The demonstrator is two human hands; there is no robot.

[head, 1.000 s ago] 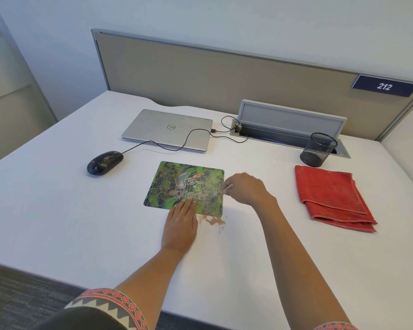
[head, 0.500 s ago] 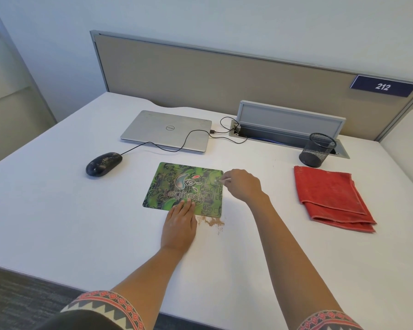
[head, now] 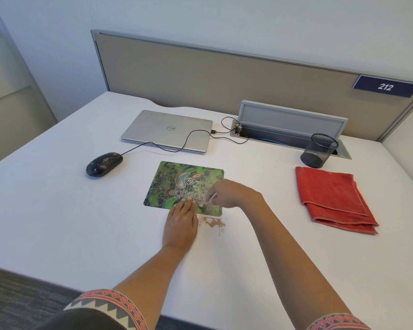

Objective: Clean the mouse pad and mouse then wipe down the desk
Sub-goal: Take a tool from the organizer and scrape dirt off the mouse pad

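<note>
Right grip (head: 234, 194) pinches tool (head: 208, 201) over mouse pad (head: 174, 179); crumbs (head: 211, 222) beside, cloth (head: 332, 196) apart.

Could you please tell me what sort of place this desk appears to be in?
Probably an open-plan office workstation: the white desk is backed by a beige partition carrying a number plate reading 212, with a closed laptop and a flip-up cable tray set into it.

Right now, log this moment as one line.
left hand: presses mouse pad | right hand: holds small white tool on pad | brown crumbs: on desk beside pad | mouse: untouched
</note>
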